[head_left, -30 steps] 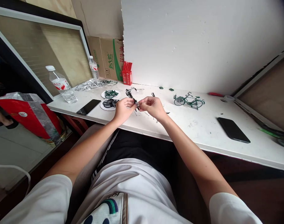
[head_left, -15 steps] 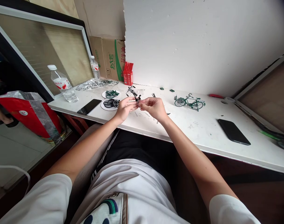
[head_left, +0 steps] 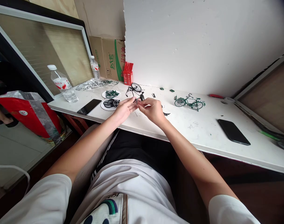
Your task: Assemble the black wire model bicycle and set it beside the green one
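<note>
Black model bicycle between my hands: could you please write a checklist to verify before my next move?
1. Right hand pinching the black model bicycle: ok, at its near end.
2. Left hand gripping firmly: cannot tell.
3. Wheel visible at the far end: ok.
4. Second wheel fitted: cannot tell, hands cover that end.
5. Table free of loose parts nearby: not ok, black pieces beside the right hand.

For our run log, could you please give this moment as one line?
left hand: holding black model bicycle | right hand: fingers pinched at same bicycle | green model bicycle: upright on table
</note>
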Tool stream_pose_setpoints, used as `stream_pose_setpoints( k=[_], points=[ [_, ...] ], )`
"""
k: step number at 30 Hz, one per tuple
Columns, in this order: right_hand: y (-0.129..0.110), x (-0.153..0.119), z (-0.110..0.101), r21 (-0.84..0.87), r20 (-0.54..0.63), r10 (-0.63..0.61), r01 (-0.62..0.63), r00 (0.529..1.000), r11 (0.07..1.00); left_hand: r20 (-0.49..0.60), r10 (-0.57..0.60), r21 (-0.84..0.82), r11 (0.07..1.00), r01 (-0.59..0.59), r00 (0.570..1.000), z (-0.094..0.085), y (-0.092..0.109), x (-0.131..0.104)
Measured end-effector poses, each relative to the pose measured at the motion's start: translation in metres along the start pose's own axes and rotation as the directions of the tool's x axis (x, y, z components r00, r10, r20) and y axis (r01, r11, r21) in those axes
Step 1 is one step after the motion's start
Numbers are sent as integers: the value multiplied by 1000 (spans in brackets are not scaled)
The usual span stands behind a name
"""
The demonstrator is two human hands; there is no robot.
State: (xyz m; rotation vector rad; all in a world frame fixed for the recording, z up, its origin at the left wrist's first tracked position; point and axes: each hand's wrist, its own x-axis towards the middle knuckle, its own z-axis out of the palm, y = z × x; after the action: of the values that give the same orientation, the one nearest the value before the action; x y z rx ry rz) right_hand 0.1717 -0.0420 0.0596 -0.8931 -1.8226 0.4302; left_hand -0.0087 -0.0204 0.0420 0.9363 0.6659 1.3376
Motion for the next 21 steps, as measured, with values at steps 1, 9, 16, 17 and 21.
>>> stream_pose_setpoints(
  k=[1, 9, 16, 17, 21],
  points=[
    [1, 0, 1, -8, -8, -22, 22, 1000, 1000, -7, -9, -9, 1000, 9, 1000, 0, 1, -1],
    [9, -2, 6, -29, 13, -117, 117, 993, 993, -46, -2, -32, 1000, 1, 999, -4, -3, 0],
    [13, -3, 6, -28, 46, -136, 137, 990, 990, -62, -4, -21, 1000, 3, 998, -3, -2, -2],
    [13, -3, 6, -27, 48, -141, 142, 989, 990, -69, -2, -20, 1000, 1, 998, -3, -2, -2],
    [9, 0, -1, 4, 77, -159, 159, 984, 987, -93, 13, -20, 1000, -15, 996, -4, 1, 0]
  ],
)
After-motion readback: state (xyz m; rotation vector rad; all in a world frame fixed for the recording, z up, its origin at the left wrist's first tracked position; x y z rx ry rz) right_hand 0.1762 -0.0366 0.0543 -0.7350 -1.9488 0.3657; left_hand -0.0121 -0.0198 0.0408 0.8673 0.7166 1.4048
